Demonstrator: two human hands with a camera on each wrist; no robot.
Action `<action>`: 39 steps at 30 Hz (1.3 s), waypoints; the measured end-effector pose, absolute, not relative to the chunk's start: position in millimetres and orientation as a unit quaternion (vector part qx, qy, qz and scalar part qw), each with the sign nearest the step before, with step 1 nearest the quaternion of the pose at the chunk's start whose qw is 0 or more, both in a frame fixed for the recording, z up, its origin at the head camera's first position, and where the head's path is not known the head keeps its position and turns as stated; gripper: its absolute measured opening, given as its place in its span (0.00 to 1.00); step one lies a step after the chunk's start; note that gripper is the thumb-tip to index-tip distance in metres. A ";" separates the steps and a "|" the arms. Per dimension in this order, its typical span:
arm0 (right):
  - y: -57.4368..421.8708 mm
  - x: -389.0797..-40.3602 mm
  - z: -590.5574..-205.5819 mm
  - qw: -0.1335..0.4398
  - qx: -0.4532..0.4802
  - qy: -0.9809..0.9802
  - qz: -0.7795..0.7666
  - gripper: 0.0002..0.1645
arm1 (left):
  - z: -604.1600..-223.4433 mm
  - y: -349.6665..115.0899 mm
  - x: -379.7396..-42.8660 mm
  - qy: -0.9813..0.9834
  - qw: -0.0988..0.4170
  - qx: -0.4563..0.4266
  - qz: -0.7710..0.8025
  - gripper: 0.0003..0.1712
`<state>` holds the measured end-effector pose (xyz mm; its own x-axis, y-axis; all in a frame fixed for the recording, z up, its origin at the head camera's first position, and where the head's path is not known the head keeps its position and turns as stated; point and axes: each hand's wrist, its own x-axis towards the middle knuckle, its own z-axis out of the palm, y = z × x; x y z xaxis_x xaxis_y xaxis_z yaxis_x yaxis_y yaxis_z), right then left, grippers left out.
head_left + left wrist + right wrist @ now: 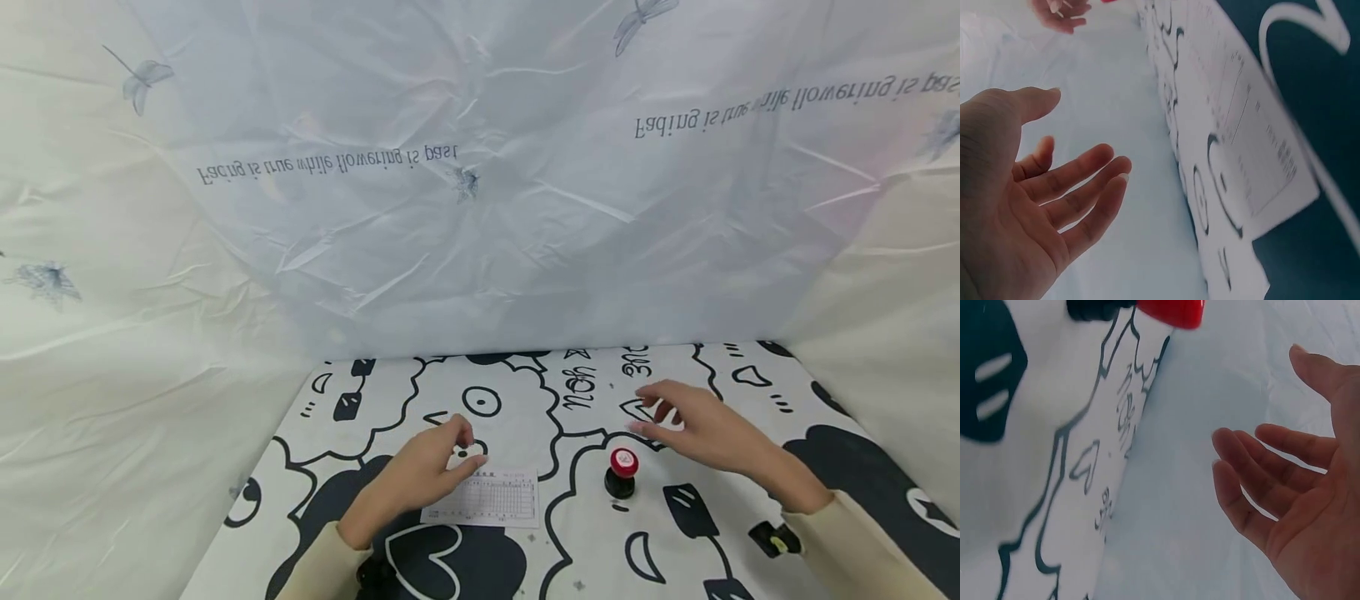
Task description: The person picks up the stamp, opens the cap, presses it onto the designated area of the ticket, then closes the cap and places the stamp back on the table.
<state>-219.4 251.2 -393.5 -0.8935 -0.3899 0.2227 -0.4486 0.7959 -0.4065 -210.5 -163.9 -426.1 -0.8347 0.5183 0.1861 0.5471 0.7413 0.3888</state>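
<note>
My left hand [423, 468] hovers over the near edge of a small printed paper form [495, 500], its fingers loosely bent around nothing. The form, ruled with a table grid, lies flat; it also shows in the left wrist view as a pale sheet [1254, 144]. To the right stands a stamp with a round red top and black base [622, 473], upright on the cloth. Behind and right of it my right hand [701, 429] is raised, relaxed and holding nothing. In the right wrist view, the stamp's red top [1172, 311] is cut off by the upper edge.
A black-and-white cartoon cloth [495, 379] covers the table. A small dark object with a yellowish mark [776, 540] lies beside the right sleeve. Pale printed sheeting [480, 250] hangs at the back and both sides.
</note>
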 end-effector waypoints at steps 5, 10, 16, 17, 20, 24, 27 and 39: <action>241.0 -213.4 -406.4 0.032 0.243 -0.935 0.258 0.30 | -434.0 -155.9 -207.1 -0.926 0.021 -0.304 -0.224 0.14; 234.2 -209.4 -414.8 -0.005 0.256 -0.929 0.268 0.33 | -438.2 -147.3 -204.7 -0.909 0.001 -0.319 -0.268 0.08; 228.8 -210.9 -421.9 -0.007 0.290 -0.917 0.275 0.32 | -443.9 -133.3 -205.7 -0.887 -0.024 -0.328 -0.324 0.10; 228.2 -211.6 -422.8 -0.007 0.292 -0.917 0.273 0.31 | -445.1 -130.1 -206.0 -0.883 -0.029 -0.328 -0.334 0.12; 226.9 -212.8 -425.0 -0.010 0.289 -0.919 0.269 0.28 | -448.5 -119.2 -205.4 -0.868 -0.057 -0.323 -0.372 0.18; 225.5 -213.0 -426.0 -0.017 0.286 -0.918 0.273 0.26 | -453.3 -104.6 -204.2 -0.851 -0.084 -0.316 -0.412 0.20; 224.4 -211.9 -425.7 -0.022 0.288 -0.917 0.276 0.25 | -457.1 -95.7 -203.6 -0.843 -0.091 -0.315 -0.428 0.20; 225.0 -203.2 -424.3 -0.003 0.312 -0.893 0.323 0.19 | -461.4 -78.6 -200.0 -0.828 -0.090 -0.309 -0.460 0.20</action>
